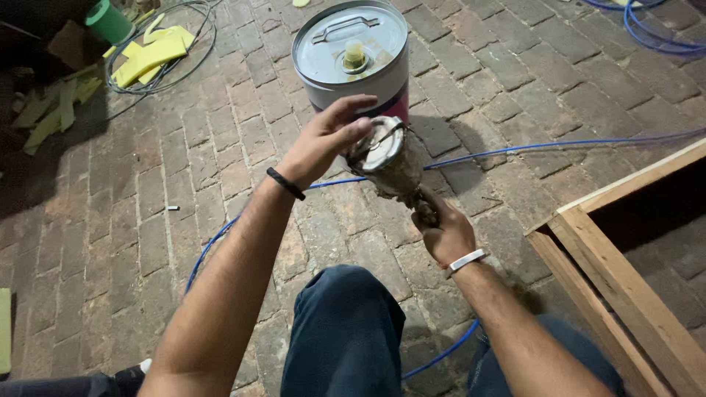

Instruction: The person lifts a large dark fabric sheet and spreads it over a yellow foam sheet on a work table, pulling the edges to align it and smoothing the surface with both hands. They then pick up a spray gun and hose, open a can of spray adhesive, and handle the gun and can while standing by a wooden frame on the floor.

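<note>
Dirty spray gun cup (388, 158) held above the brick floor (184, 184), just in front of the metal drum (353, 55); right hand (443, 234) grip closed around the gun's handle underneath; left hand (323, 138) fingers curled on the cup's lid rim; blue hose (544, 146) runs across the floor behind; wooden frame (625, 272) at right.

A metal drum (351, 55) stands near a wooden frame (625, 242) on brick.
</note>
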{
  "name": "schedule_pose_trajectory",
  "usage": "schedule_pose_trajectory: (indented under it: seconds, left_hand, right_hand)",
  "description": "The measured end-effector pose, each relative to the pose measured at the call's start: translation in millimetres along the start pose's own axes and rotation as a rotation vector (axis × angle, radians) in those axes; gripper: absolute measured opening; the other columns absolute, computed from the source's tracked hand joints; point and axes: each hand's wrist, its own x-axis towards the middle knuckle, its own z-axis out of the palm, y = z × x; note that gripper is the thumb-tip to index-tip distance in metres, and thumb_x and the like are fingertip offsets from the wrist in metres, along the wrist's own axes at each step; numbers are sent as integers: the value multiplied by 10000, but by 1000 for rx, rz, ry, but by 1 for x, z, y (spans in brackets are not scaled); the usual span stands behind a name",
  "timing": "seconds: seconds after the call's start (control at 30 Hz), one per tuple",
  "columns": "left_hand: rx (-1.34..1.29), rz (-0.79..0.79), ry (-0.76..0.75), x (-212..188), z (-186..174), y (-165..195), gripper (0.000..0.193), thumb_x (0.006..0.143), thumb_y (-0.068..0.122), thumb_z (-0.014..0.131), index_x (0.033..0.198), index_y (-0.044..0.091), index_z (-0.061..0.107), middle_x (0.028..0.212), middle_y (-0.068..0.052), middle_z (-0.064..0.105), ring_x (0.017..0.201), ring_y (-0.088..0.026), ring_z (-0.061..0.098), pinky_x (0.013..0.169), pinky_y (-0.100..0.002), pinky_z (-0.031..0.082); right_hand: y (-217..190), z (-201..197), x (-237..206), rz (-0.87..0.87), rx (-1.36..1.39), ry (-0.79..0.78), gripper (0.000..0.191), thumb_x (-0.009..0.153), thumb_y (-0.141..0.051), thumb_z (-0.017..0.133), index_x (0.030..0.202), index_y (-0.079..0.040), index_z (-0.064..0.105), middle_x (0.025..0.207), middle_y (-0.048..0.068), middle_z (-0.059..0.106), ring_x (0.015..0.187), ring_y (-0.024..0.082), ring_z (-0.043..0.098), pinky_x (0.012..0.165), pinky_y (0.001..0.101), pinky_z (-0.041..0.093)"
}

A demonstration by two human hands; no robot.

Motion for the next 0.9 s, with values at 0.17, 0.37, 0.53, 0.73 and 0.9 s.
schedule_pose_trajectory:
  seconds: [0.17,0.37,0.53,0.73,0.9]
  left_hand:
    - [695,178,165,16,21,25,460,1049,431,534,1197,47,739,1369,-176,630,1269,-311,599,1057,-406,481]
    - [808,-4,168,39,22,24,593,1062,494,426,938,23,764,1027,-158,750,1007,-321,688,904,-406,524]
    - [582,66,115,33,18,14,593,1050,481,453,901,-16,739,911,-134,768,855,-256,735,809,-371,564]
    - [570,-140,-47,35,6,29,570,1030,496,478,907,24,773,798,-61,763,781,-165,734,736,-324,577]
    - [640,68,-202,29,-1,39,473,1027,379,459,923,34,766,789,-91,736,743,-212,723,724,-346,581]
  right_hand:
    - [-30,-1,1,224,-158,-133,562,931,-367,665,1476,-392,532,1132,113,738,996,326,727,813,441,571]
    - [-45,6,-7,-7,-12,64,512,876,-280,733,1369,-301,597,1191,81,731,1044,323,698,818,437,567]
    - [-41,11,-9,-1,13,28,527,871,-252,719,1382,-316,608,1182,71,734,1014,318,709,807,428,570]
    - [-39,15,-10,-8,31,-103,505,872,-286,737,1362,-327,621,1133,69,754,987,290,737,805,404,581]
    - [-35,17,-12,-159,32,-80,556,865,-255,727,1404,-288,595,1160,86,731,1006,314,711,805,415,567]
